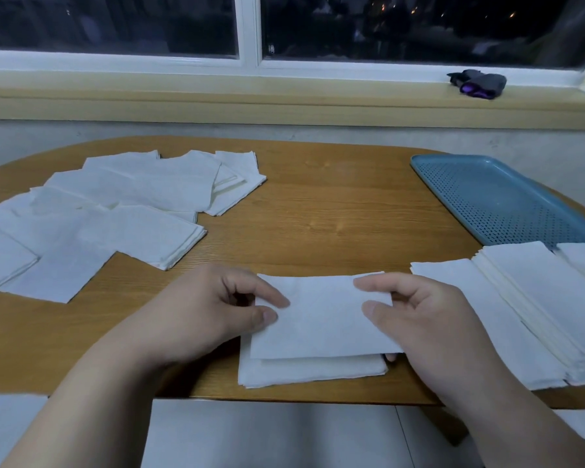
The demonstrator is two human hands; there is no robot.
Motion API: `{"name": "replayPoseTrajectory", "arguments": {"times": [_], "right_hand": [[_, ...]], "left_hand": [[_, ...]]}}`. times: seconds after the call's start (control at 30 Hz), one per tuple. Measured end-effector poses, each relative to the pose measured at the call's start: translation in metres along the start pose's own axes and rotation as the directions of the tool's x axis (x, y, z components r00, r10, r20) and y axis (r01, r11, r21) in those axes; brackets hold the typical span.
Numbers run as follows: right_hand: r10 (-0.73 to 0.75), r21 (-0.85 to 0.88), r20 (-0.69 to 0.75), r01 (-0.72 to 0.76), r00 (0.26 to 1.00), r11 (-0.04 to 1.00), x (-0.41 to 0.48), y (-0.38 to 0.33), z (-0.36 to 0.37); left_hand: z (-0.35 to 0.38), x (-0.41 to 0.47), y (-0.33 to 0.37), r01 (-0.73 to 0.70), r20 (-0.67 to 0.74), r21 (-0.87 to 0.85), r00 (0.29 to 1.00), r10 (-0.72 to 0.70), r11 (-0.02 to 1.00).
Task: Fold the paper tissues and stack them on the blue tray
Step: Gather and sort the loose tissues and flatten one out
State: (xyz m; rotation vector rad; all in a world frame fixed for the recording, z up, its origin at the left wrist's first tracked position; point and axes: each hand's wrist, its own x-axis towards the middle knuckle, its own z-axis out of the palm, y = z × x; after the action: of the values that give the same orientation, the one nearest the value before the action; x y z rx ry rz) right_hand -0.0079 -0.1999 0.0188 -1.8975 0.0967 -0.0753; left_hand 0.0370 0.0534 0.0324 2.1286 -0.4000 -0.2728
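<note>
A wooden table (335, 211) with a rounded far edge lies under the left hand (210, 309) and the right hand (429, 319). Straight ahead of both hands, beyond the table, a pale grey wall (318, 133) rises to a yellowish windowsill (284, 92). On that sill, far ahead of the right hand and a little to its right, sits a dark grey bundle (478, 83) with something purple in it. Above the sill is a white-framed window (249, 32), dark outside with a few small lights. Behind the wrists, past the table's near edge, pale floor tiles (267, 434) show.
</note>
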Motion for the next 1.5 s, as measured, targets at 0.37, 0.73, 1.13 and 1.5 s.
{"name": "replayPoseTrajectory", "arguments": {"times": [0.37, 0.73, 1.13, 1.5], "right_hand": [[-0.051, -0.296, 0.063, 0.067, 0.997, 0.953, -0.001, 0.003, 0.008], [-0.05, -0.458, 0.108, 0.095, 0.993, 0.884, -0.006, 0.008, 0.013], [-0.095, -0.653, 0.168, 0.183, 0.981, 0.735, -0.005, 0.01, 0.009], [-0.087, -0.717, 0.172, 0.185, 0.981, 0.672, -0.004, 0.011, 0.0]], "left_hand": [[-0.009, -0.003, -0.003, 0.064, 0.067, 0.153, 0.995, -0.075, 0.986], [-0.007, -0.002, -0.007, 0.114, 0.112, 0.268, 0.983, -0.149, 0.957], [-0.003, 0.0, -0.011, 0.062, 0.108, 0.401, 0.988, -0.114, 0.914], [-0.002, -0.002, -0.011, 0.039, 0.1, 0.42, 0.991, -0.089, 0.907]]}}
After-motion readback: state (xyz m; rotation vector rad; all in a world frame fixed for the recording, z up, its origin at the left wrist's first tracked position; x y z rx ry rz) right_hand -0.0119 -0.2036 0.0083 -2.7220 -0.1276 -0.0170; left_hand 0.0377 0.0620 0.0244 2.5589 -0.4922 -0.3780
